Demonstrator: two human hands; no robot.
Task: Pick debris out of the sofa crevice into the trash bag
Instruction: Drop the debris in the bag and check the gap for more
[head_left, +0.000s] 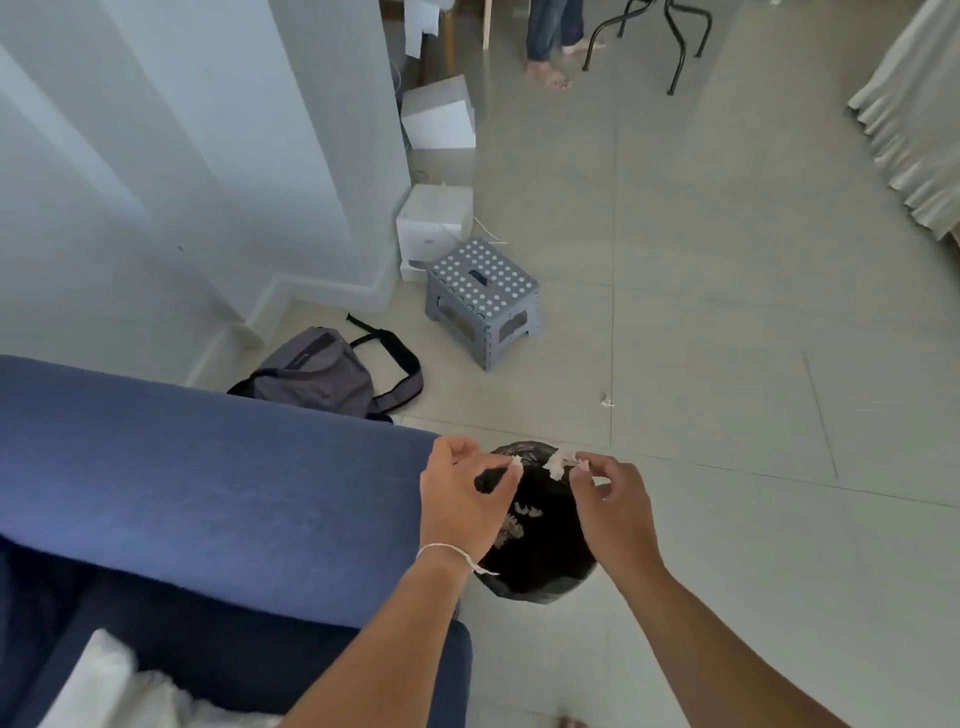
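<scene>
Both my hands over the black trash bag, each pinching a bit of white debris.

My left hand (462, 493) has thumb and forefinger closed on a small white scrap (517, 462); my right hand (613, 499) pinches a larger white fluffy piece (560, 462). Both are above the open trash bag (540, 577), which sits on the tiled floor (727, 312) just beside the blue sofa arm (208, 467). More white bits (522, 514) lie inside the bag.
</scene>
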